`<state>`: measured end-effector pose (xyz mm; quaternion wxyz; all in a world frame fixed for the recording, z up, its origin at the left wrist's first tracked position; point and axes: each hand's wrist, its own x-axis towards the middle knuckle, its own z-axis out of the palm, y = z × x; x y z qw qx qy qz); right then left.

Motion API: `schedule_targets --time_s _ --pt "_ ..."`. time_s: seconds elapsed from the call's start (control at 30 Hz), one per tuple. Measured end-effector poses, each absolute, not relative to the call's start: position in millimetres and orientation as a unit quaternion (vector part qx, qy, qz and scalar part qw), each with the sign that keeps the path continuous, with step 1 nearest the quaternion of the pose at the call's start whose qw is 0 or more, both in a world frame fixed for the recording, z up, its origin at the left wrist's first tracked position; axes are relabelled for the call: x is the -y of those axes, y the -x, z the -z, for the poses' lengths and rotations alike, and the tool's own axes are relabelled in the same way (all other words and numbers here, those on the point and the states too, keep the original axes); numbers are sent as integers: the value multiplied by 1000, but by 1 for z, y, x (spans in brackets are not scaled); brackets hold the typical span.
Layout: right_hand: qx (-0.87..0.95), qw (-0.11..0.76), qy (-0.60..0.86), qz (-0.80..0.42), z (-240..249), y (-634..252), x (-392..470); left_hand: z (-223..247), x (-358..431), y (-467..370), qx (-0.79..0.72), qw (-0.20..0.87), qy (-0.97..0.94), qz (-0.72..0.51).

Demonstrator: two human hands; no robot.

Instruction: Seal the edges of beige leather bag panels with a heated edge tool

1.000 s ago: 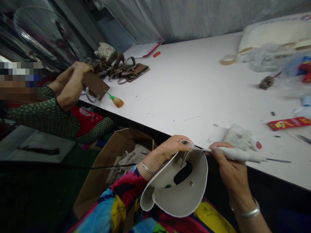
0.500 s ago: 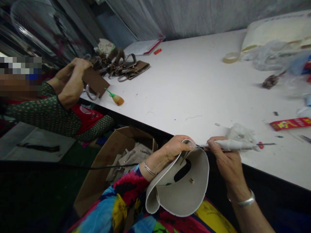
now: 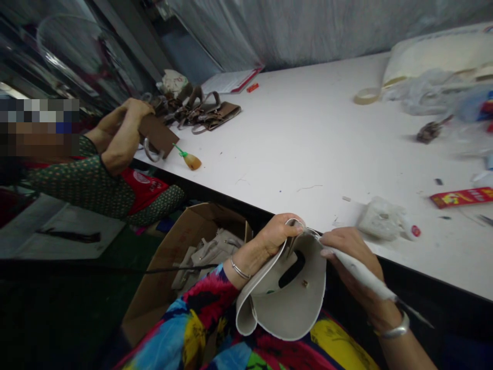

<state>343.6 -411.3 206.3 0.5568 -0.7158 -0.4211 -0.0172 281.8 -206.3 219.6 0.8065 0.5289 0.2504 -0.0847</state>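
Note:
A curved off-white bag piece [image 3: 296, 313] with a dark oval opening and a small gold fitting hangs over my lap. My left hand [image 3: 279, 234] is closed on its upper rim, thumb on top. Beside the rim's right end, my right hand [image 3: 352, 252] grips a white-wrapped tool [image 3: 362, 272], whose thin rear end points down and right past my wrist. The tool's front end lies close to the bag's edge; its tip is hidden by my fingers.
A white table [image 3: 285, 139] bears a glue bottle [image 3: 191, 160], brown bags [image 3: 223, 114], a tape roll [image 3: 366, 96], a plastic bundle [image 3: 381, 218] and a red packet [image 3: 462, 197]. A cardboard box [image 3: 154, 277] holds off-white bags. At left, a person [image 3: 84, 174] handles a brown piece.
My right hand has turned, so the tool's rear end has swung from pointing right over the table to pointing down and right. The bag piece has shifted slightly. The whole view has moved a little.

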Motion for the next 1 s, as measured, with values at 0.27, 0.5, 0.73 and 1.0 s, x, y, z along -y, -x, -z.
schedule_targets --time_s 0.27,0.5,0.73,1.0 --pt "271 652 708 22 -210 -316 403 -234 212 -269 -232 771 -591 35" --pt "280 635 719 -26 -204 -306 394 -242 217 -257 -226 738 -635 -16" --pt "255 642 723 2 -247 -296 404 -280 196 -244 -242 716 -634 -162" --pt "296 572 760 89 -256 -280 419 -232 140 -238 -416 536 -590 -437"
